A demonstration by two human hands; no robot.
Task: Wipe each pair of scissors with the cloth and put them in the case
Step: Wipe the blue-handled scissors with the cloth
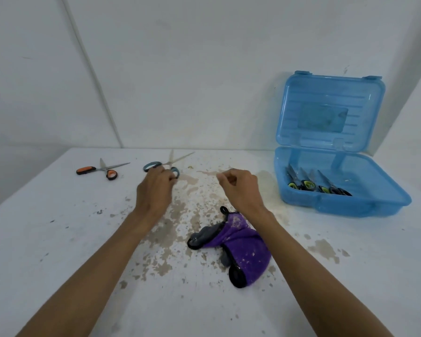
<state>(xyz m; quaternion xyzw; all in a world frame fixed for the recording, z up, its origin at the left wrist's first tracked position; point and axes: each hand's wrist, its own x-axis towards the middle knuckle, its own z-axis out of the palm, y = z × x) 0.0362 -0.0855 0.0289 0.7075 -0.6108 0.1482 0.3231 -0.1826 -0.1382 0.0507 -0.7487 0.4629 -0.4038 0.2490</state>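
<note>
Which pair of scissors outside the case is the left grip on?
The blue-handled scissors, blades spread, at mid-table: the left grip holds their handles. The orange-handled scissors lie untouched farther left.

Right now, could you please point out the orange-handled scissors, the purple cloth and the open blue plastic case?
orange-handled scissors (104,168): head view, at the pivot where the blades cross.
purple cloth (243,244): head view, on its purple middle.
open blue plastic case (350,208): head view, on the base's front wall.
</note>
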